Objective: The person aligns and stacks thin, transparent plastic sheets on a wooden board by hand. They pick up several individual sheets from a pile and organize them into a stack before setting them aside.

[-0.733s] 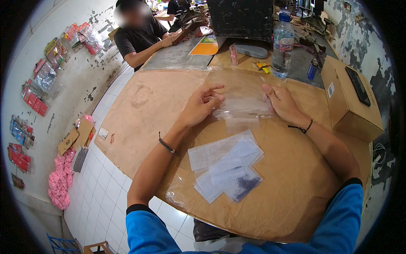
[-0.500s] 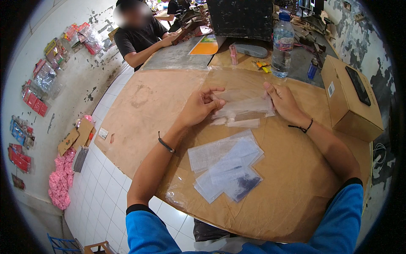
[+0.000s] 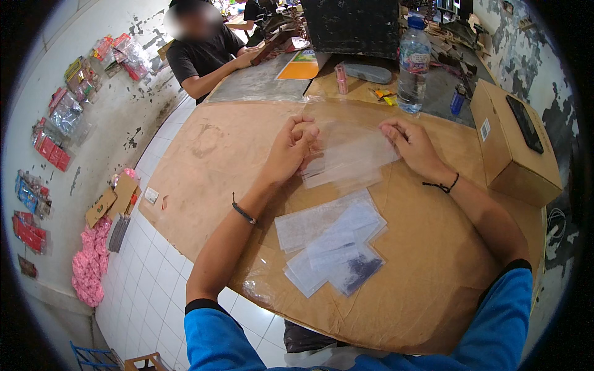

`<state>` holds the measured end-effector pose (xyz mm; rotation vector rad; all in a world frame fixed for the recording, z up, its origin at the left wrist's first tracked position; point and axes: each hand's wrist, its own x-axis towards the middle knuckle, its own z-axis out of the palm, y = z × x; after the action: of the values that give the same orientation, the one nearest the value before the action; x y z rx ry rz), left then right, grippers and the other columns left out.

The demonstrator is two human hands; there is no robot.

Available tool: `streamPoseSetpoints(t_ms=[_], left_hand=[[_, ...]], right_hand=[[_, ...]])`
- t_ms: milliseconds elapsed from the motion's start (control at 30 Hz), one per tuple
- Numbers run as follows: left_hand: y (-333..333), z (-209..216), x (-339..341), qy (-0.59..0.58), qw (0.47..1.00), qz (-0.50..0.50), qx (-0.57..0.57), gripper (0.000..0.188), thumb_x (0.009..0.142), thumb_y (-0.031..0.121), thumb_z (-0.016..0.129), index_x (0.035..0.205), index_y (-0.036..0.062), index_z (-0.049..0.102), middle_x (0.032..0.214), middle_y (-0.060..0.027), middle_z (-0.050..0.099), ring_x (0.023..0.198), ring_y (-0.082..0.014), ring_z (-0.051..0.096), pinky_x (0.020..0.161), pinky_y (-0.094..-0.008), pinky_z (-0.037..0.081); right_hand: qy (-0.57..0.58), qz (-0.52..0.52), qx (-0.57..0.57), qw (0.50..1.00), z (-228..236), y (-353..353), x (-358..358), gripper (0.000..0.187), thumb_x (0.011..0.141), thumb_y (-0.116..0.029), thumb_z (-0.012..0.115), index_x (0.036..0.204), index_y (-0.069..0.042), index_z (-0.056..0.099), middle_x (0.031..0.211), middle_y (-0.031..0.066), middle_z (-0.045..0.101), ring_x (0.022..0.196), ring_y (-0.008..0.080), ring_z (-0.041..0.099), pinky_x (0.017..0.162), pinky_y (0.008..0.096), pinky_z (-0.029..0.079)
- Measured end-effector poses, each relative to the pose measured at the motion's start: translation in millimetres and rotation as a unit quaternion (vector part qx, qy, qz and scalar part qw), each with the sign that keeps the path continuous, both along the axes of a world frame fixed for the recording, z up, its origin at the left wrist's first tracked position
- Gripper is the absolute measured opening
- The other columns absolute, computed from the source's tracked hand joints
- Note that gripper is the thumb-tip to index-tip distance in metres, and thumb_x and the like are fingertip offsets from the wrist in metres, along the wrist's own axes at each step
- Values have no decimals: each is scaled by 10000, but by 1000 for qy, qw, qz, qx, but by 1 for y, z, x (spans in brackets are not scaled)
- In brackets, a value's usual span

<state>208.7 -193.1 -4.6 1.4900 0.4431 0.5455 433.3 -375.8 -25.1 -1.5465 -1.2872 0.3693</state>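
Between my two hands, a clear plastic sleeve [image 3: 349, 157] is stretched out above the table, its outline partly smeared by motion. My left hand [image 3: 291, 148] pinches its left end between thumb and fingers. At the upper right corner, my right hand [image 3: 417, 145] grips it with the fingers curled in. Whether it is one sheet or several layers I cannot tell. Nearer to me lies a loose, fanned pile of translucent plastic sleeves [image 3: 331, 238]; one at the lower right has a dark bluish patch.
Brown paper covers the table [image 3: 427, 278]. At the right stands a cardboard box [image 3: 510, 142] with a black phone [image 3: 525, 123] on it. A water bottle [image 3: 413, 68], a blue lighter [image 3: 457, 100] and a dark box [image 3: 352, 28] are at the back. Another person [image 3: 207, 59] works at the far left.
The plastic between my hands has tilted so its broad face shows, hanging lower toward the pile. My left hand has turned and shifted slightly left; my right hand moved slightly left.
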Motion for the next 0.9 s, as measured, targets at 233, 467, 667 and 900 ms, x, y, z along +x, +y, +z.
streamPoseSetpoints(t_ms=[233, 467, 667, 900], left_hand=[[8, -14, -1, -16, 991, -122, 49, 764, 929, -8, 668, 1546, 51, 222, 1052, -166, 683, 930, -180, 686, 823, -296, 568], [12, -15, -1, 33, 996, -50, 70, 537, 985, 100, 629, 1465, 41, 397, 749, -39, 632, 571, -71, 554, 476, -217, 423], [9, -6, 1, 71, 989, -12, 128, 360, 1032, 216, 578, 1340, 42, 514, 651, 20, 518, 459, -50, 436, 398, -224, 351], [10, -10, 0, 78, 992, 3, 104, 500, 1004, 203, 628, 1423, 57, 399, 732, 11, 537, 534, -57, 473, 410, -222, 364]], right_hand=[[52, -47, 10, 997, 1, 1, 2, 254, 1052, -222, 533, 1125, -1, 637, 769, -10, 572, 647, 65, 489, 570, 256, 408], [43, -38, 27, 998, -5, 5, 6, 209, 1040, -160, 545, 1150, 2, 617, 835, 11, 614, 758, 74, 547, 673, 251, 453], [64, -8, 5, 998, 2, 0, 3, 193, 1031, -145, 561, 1153, -3, 604, 900, -2, 623, 836, 70, 557, 734, 245, 463], [48, 19, -36, 998, 1, 1, 3, 222, 1039, -213, 561, 1098, -6, 614, 796, -22, 571, 670, 57, 507, 592, 251, 434]])
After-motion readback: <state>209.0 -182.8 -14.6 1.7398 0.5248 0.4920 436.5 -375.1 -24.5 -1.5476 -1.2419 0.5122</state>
